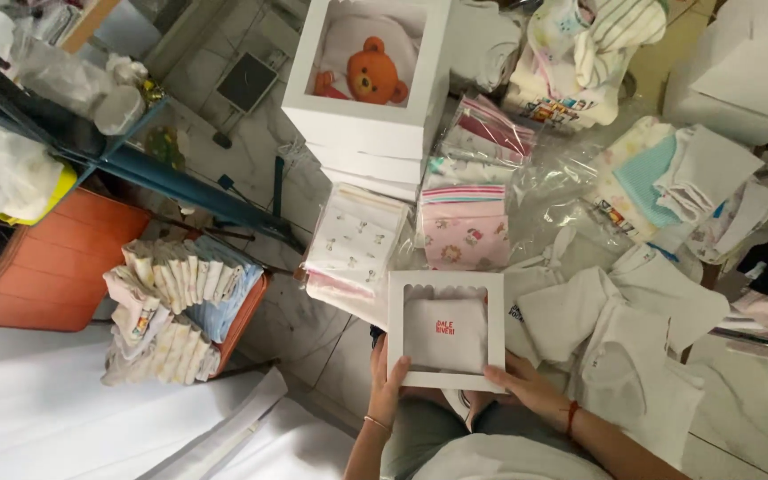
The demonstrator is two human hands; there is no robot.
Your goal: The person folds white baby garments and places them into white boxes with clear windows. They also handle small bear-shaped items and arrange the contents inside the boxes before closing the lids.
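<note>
Over the lap, both hands (left (390, 384), right (526, 384)) clamp a closed white square windowed cardboard box (445, 331), white folded cloth already inside; loose garments (615, 329) remain unpacked.

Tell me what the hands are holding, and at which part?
Both hold one white window gift box with a folded white cloth inside: the left hand at its lower left edge, the right hand at its lower right corner.

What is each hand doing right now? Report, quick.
Left hand: closed on the left edge of the white box.
Right hand: gripping the box's lower right corner.
</note>
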